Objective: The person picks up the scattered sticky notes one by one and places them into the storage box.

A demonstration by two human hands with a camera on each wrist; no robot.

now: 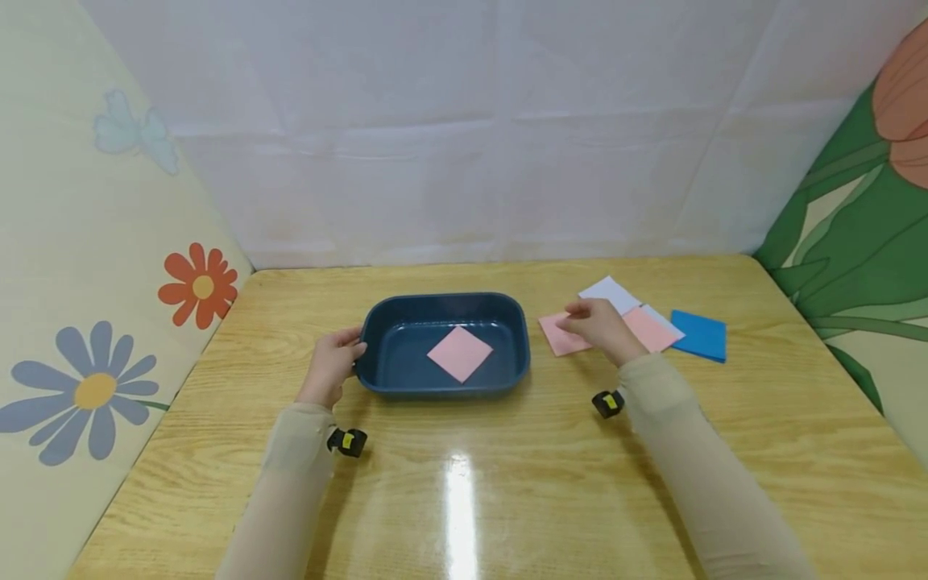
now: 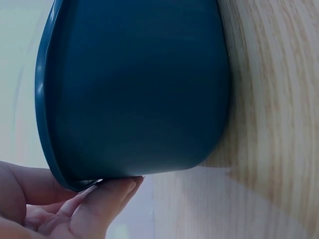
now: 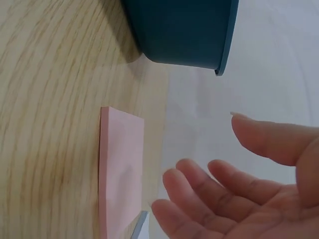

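A dark blue plastic basin [image 1: 377, 346] stands on the wooden table, with a pink square sticky-note pad [image 1: 460, 354] lying on its floor. My left hand [image 1: 332, 364] grips the basin's left rim, thumb over the edge and fingers beneath it in the left wrist view. Just right of the basin, my right hand [image 1: 598, 329] hovers over another pink pad [image 1: 561, 337], its thumb and fingers apart. In the right wrist view that hand [image 3: 234, 184] holds nothing, and the thick pink pad [image 3: 122, 169] lies flat below it.
Beyond the right hand lie a second pink pad [image 1: 652, 329], white pads [image 1: 611, 295] and a blue pad [image 1: 699, 335], bunched together. A white cloth backdrop [image 1: 493, 161] rises behind the table [image 1: 406, 499]. Flower-printed panels [image 1: 94, 322] flank it.
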